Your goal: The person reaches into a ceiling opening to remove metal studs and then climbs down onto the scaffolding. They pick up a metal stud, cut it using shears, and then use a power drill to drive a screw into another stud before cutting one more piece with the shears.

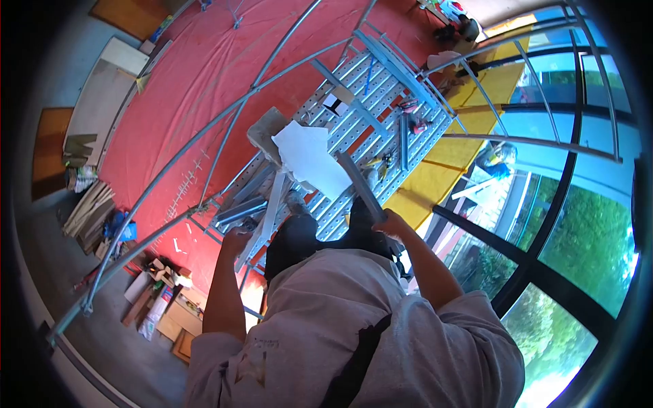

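Note:
My right hand (392, 224) is closed round the lower end of a grey metal channel (360, 187), which slants up and left to the edge of a white sheet. On the other side, my left hand (237, 241) is closed at the edge of a long light-grey metal strip (272, 207); its fingers are small and partly hidden. The white sheet (311, 156), with uneven edges, lies over a grey board (266, 130) on the perforated metal platform (326, 221). More metal profiles (241, 211) lie beside the strip, to its left.
Scaffold tubes (197, 139) cross at the left, with guard rails (537, 139) at the right. A blue-grey bar (354, 102) and tools (384, 163) lie on the platform. Red sheeting (163, 109) covers the floor below. Tall windows (585, 231) stand at the right.

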Action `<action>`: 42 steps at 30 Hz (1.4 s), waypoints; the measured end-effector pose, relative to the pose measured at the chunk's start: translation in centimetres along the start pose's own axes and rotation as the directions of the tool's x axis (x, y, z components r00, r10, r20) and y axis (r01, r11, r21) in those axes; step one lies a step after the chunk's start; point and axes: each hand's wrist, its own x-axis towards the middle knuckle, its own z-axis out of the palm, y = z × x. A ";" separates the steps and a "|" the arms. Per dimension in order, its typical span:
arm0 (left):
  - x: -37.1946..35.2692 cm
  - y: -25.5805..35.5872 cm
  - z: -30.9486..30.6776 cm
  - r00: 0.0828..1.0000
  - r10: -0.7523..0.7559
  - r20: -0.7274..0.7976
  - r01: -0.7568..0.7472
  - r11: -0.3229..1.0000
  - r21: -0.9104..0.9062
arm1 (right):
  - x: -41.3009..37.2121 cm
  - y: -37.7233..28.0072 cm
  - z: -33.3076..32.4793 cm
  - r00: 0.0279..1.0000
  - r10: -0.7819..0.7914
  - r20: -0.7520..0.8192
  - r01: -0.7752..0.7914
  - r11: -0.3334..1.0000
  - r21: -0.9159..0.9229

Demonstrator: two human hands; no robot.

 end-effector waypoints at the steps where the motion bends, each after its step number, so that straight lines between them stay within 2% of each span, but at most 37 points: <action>1: 0.4 0.9 -0.4 0.999 -0.010 0.034 0.010 1.000 -0.023 | 0.2 0.6 0.2 1.000 0.003 -0.022 -0.003 1.000 -0.006; 3: 0.9 2.4 -0.9 0.988 -0.011 0.154 0.024 0.996 -0.082 | -0.7 0.4 0.3 0.999 0.047 -0.026 -0.047 0.999 -0.002; 6: -1.1 8.5 -1.4 0.959 -0.015 0.285 -0.020 0.992 0.122 | -2.0 0.9 1.2 0.996 0.045 0.078 -0.042 0.998 -0.043; 7: -0.7 8.7 -0.8 0.943 0.060 0.327 -0.107 0.986 0.125 | -2.4 1.2 1.6 0.995 0.034 0.091 -0.027 0.997 -0.071; 9: -0.3 9.9 0.6 0.891 0.029 0.453 -0.098 0.987 0.128 | -2.9 1.4 2.7 0.993 0.005 0.118 0.010 0.992 -0.126; 10: -0.3 11.3 1.3 0.859 0.012 0.511 -0.093 0.987 0.132 | -3.0 1.5 3.0 0.993 -0.017 0.114 0.029 0.995 -0.097; 11: -0.4 12.8 2.1 0.826 0.130 0.549 -0.224 0.968 0.108 | -3.0 1.6 3.3 0.993 -0.041 0.106 0.048 0.997 -0.068; 13: -4.0 19.1 2.2 0.702 0.336 0.628 -0.469 0.882 0.052 | -3.0 1.8 3.5 0.994 -0.074 0.085 0.077 0.997 -0.026; 16: -8.3 26.7 2.8 0.521 0.480 0.706 -0.616 0.784 -0.079 | -5.2 -0.7 2.2 0.999 -0.053 -0.012 0.054 0.998 0.017; 19: -9.4 30.8 3.9 0.605 0.420 0.676 -0.585 0.811 0.019 | -6.6 -1.4 1.2 0.982 -0.129 -0.140 0.144 0.984 0.101; 22: -6.6 30.0 6.6 0.678 0.368 0.637 -0.466 0.885 -0.015 | -8.7 -1.8 0.2 0.958 -0.116 -0.262 0.159 0.977 0.145; 23: -6.1 29.7 6.9 0.686 0.370 0.627 -0.510 0.858 0.051 | -9.1 -1.6 -0.2 0.949 -0.105 -0.297 0.156 0.976 0.152; 25: -5.7 29.5 7.0 0.703 0.375 0.605 -0.582 0.792 0.185 | -9.9 -0.2 -0.8 0.955 -0.027 -0.294 0.097 0.970 0.224; 27: -4.6 28.2 6.3 0.723 0.313 0.615 -0.557 0.791 0.253 | -10.3 2.0 -0.5 0.951 0.034 -0.308 0.061 0.954 0.293; 28: -4.0 27.3 6.0 0.734 0.281 0.618 -0.543 0.790 0.286 | -10.6 2.8 0.0 0.945 0.110 -0.309 -0.007 0.949 0.315; 31: -2.1 24.3 5.4 0.713 0.166 0.682 -0.503 0.799 0.331 | -11.3 5.1 1.6 0.935 0.223 -0.274 -0.137 0.944 0.301; 33: -1.2 22.6 5.9 0.583 0.042 0.811 -0.610 0.683 0.403 | -11.4 6.7 3.2 0.933 0.259 -0.250 -0.202 0.951 0.233; 34: -0.9 21.9 6.0 0.514 -0.031 0.857 -0.663 0.620 0.420 | -11.4 7.4 4.0 0.956 0.237 -0.174 -0.183 0.943 0.280; 36: -1.9 20.8 6.2 0.442 -0.158 0.883 -0.697 0.559 0.449 | -12.0 8.3 6.5 0.983 0.183 -0.007 -0.166 0.910 0.379; 37: -2.6 20.5 6.3 0.404 -0.220 0.888 -0.715 0.529 0.457 | -12.8 7.5 7.1 0.987 0.161 0.011 -0.156 0.941 0.301; 40: -3.3 18.5 7.0 0.433 -0.198 0.879 -0.771 0.424 0.476 | -12.9 4.8 8.3 0.993 0.112 -0.026 -0.111 0.992 0.054; 42: -3.6 18.0 7.2 0.455 -0.185 0.871 -0.766 0.418 0.489 | -11.5 3.1 7.7 0.979 0.185 0.083 -0.182 0.982 -0.044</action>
